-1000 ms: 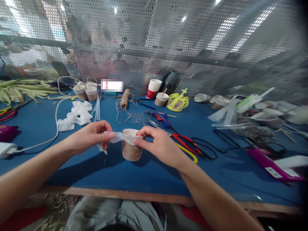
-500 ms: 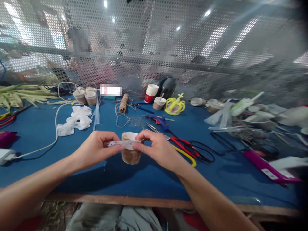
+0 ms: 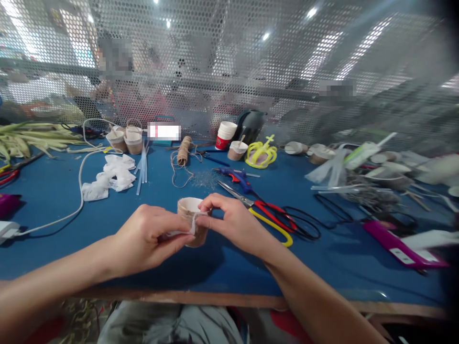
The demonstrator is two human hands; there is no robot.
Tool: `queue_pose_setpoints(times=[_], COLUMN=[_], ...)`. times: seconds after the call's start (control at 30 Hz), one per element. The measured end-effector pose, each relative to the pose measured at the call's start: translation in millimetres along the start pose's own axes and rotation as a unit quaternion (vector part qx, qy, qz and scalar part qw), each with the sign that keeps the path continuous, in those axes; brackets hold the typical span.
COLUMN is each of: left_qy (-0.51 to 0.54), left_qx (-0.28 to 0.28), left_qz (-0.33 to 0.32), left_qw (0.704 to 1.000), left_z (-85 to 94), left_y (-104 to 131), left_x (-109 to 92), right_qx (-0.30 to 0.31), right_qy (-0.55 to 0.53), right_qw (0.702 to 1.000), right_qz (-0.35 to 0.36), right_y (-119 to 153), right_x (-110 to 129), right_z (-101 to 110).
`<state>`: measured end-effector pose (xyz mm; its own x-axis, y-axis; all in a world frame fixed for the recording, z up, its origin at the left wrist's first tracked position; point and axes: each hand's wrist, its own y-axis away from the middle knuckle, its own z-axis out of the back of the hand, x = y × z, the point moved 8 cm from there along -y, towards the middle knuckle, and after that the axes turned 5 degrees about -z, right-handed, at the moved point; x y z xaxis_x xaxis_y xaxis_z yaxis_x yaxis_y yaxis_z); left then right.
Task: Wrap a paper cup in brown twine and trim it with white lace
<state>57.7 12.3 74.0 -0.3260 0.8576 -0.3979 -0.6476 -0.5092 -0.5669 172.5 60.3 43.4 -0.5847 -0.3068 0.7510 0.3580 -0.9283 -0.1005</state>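
Observation:
A small brown-covered paper cup point(image 3: 197, 240) with a white inside is near the front of the blue table, partly hidden behind my fingers. My left hand point(image 3: 148, 236) is closed on one end of a thin white lace strip point(image 3: 194, 222), in front of the cup. My right hand point(image 3: 234, 222) pinches the strip against the cup's upper right side, thumb outside and fingers at the rim. Between my hands the strip is folded and narrow. Whether the cup rests on the table or is slightly raised, I cannot tell.
Scissors point(image 3: 234, 193) and a blue glue gun point(image 3: 238, 179) with a black cord lie right of the cup. White lace pieces point(image 3: 114, 177), clear glue sticks point(image 3: 143, 165) and a twine roll point(image 3: 184, 150) lie beyond. Purple power strips point(image 3: 405, 246) lie at both sides. A perforated metal screen stands behind.
My left hand has turned and come lower, closer to the cup's front. The lace strip, stretched sideways before, is now bent downward. My right hand stays at the rim.

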Motion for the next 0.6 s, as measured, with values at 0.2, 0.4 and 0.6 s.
queue_pose_setpoints(times=[0.2, 0.4, 0.6], left_qy=[0.001, 0.045, 0.065], left_qx=[0.048, 0.018, 0.017], left_qz=[0.075, 0.190, 0.222], left_qw=[0.996, 0.981, 0.973], left_z=[-1.3, 10.7, 10.5], left_y=[3, 10, 12], left_x=[13, 40, 54], right_qx=[0.000, 0.000, 0.007], right_qy=[0.002, -0.026, -0.042], right_qw=[1.000, 1.000, 0.999], right_qz=[0.008, 0.013, 0.009], right_y=[1, 3, 5], right_x=[-1, 2, 2], right_z=[-1, 2, 3])
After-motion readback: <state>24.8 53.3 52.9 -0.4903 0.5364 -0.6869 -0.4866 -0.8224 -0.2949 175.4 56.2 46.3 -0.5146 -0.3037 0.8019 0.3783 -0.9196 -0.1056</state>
